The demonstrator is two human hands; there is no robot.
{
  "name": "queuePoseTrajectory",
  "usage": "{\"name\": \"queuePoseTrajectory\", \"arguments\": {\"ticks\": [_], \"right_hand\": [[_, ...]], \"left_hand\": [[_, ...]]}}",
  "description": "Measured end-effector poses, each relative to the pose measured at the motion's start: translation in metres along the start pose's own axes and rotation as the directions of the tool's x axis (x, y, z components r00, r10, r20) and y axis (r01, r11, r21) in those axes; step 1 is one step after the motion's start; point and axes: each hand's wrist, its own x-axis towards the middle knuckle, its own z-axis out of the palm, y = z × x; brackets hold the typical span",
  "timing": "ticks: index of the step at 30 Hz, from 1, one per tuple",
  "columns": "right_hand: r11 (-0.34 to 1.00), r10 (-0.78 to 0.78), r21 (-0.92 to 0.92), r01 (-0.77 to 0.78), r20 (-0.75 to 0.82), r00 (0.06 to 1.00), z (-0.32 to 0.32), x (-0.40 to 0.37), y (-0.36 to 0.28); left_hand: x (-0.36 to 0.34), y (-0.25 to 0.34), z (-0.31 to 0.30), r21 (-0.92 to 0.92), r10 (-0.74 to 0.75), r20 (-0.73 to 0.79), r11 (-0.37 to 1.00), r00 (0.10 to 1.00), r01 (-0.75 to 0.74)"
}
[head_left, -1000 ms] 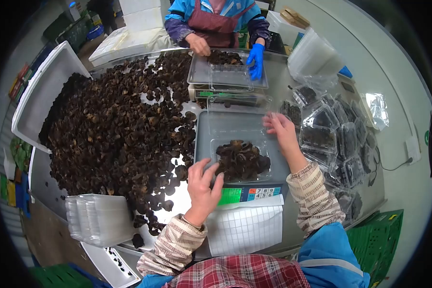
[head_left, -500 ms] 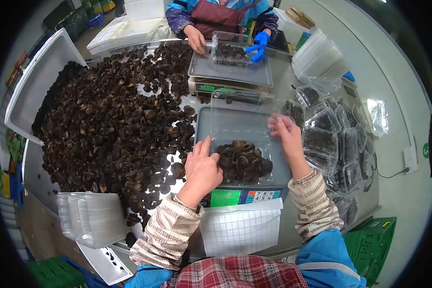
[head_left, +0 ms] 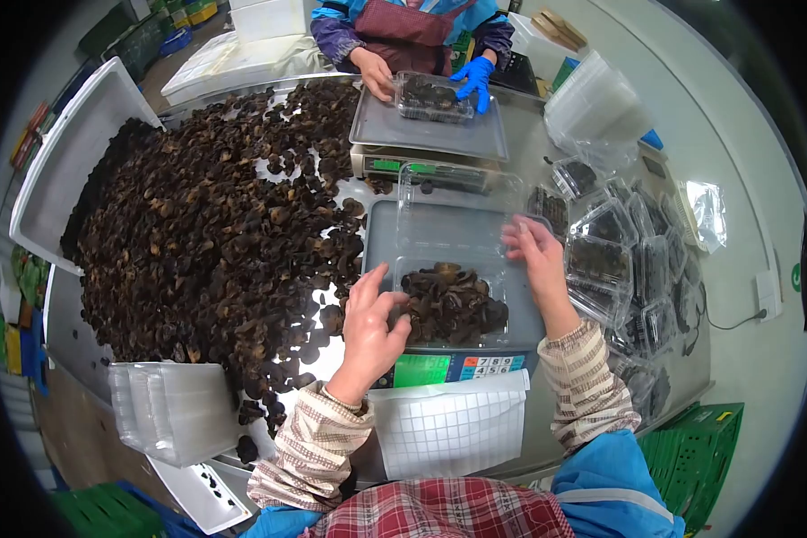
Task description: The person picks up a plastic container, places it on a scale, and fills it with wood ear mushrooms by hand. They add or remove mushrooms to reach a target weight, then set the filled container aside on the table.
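Note:
On the grey tray (head_left: 382,235) of a weighing scale lies a clear plastic clamshell box (head_left: 462,254), its lid raised toward the far side. Dark, curled wood ear mushrooms (head_left: 453,305) fill its near half. My left hand (head_left: 372,325) is at the box's left edge, fingers spread, with nothing held. Beside the right edge of the box and lid, my right hand (head_left: 538,255) is open, its fingers bent and slightly apart. The scale's green display (head_left: 421,369) glows below the box, above a white grid-patterned sheet (head_left: 453,426).
A large heap of mushrooms (head_left: 206,233) covers the table to the left. Stacked empty boxes (head_left: 170,412) stand at the near left. Filled boxes (head_left: 601,260) pile up on the right. Across the table, a person (head_left: 412,40) handles another box (head_left: 435,97) on a second scale (head_left: 430,134).
My left hand has drawn back slightly, lifting its fingers and opening the thumb away from the mushrooms. My right hand has hardly moved. Across the table, the co-worker's box lid has come down.

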Motion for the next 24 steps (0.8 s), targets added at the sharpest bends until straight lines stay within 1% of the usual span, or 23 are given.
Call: {"name": "queuePoseTrajectory", "arguments": {"ticks": [1,3,4,6,7,9,10,11,12,13,14,15,16,18,19,20,21,23,24], "right_hand": [[1.0,-0.001,-0.001,0.001,0.002,1.0,-0.001,0.0,0.001],[1.0,-0.018,-0.008,0.018,-0.008,1.0,-0.002,-0.003,0.004],[1.0,-0.019,-0.01,0.019,-0.004,1.0,-0.003,-0.005,0.004],[0.999,-0.012,-0.052,0.011,-0.03,0.999,-0.003,-0.011,0.003],[0.999,-0.016,-0.052,0.015,-0.029,0.999,-0.004,-0.015,0.002],[0.999,-0.026,-0.044,0.024,-0.051,0.998,-0.006,-0.025,-0.002],[0.999,-0.028,-0.044,0.025,-0.055,0.998,-0.009,-0.03,-0.002],[0.991,-0.093,-0.108,0.083,-0.099,0.991,-0.011,-0.037,-0.003],[0.975,-0.16,-0.175,0.136,-0.136,0.978,-0.012,-0.043,-0.003],[0.976,-0.16,-0.173,0.135,-0.139,0.977,-0.014,-0.05,-0.003],[0.947,-0.23,-0.259,0.191,-0.132,0.964,-0.015,-0.056,-0.003],[0.907,-0.299,-0.342,0.244,-0.118,0.947,-0.016,-0.063,-0.004],[0.907,-0.3,-0.343,0.245,-0.118,0.946,-0.014,-0.069,-0.008],[0.82,-0.396,-0.465,0.335,-0.036,0.918,-0.005,-0.082,-0.02],[0.817,-0.401,-0.465,0.339,-0.036,0.916,0.002,-0.088,-0.028],[0.8,-0.426,-0.444,0.403,0.053,0.903,0.01,-0.094,-0.036],[0.782,-0.449,-0.416,0.465,0.141,0.882,0.02,-0.099,-0.043],[0.747,-0.499,-0.376,0.548,0.227,0.836,0.038,-0.104,-0.049],[0.769,-0.488,-0.323,0.551,0.259,0.833,0.048,-0.108,-0.054]], "left_hand": [[0.001,0.001,0.0,0.0,-0.001,-0.003,1.0,1.0,0.001],[0.005,0.006,-0.001,0.191,0.033,0.06,0.981,0.998,-0.044],[0.009,0.007,0.001,0.19,0.031,0.056,0.981,0.998,-0.042],[0.016,0.009,0.003,0.351,0.017,0.156,0.934,0.988,-0.071],[0.016,0.008,0.002,0.352,0.019,0.152,0.933,0.988,-0.072],[0.017,0.005,0.002,0.3,0.083,0.12,0.947,0.989,-0.116],[0.014,0.001,0.006,0.226,0.083,0.044,0.97,0.996,-0.091],[0.012,0.001,0.005,0.227,0.086,0.047,0.969,0.995,-0.095],[0.01,0.002,0.003,0.131,0.088,-0.024,0.988,0.996,-0.084],[0.008,0.004,0.002,0.033,0.082,-0.096,0.996,0.992,-0.079],[0.007,0.005,0.001,-0.032,0.05,-0.102,0.998,0.994,-0.054],[0.006,0.006,0.001,-0.033,0.052,-0.102,0.998,0.993,-0.055],[0.006,0.007,0.0,-0.066,0.055,-0.109,0.996,0.993,-0.062],[0.004,0.01,-0.002,-0.1,0.06,-0.123,0.992,0.991,-0.072],[0.001,0.012,-0.002,-0.339,-0.078,-0.097,0.94,0.992,0.041],[-0.002,0.015,-0.003,-0.553,-0.205,-0.037,0.819,0.978,0.151],[-0.005,0.019,-0.004,-0.553,-0.202,-0.04,0.82,0.979,0.146],[-0.013,0.031,-0.007,-0.794,-0.363,0.043,0.553,0.931,0.252],[-0.016,0.037,-0.009,-0.839,-0.355,0.053,0.491,0.934,0.234]]}}
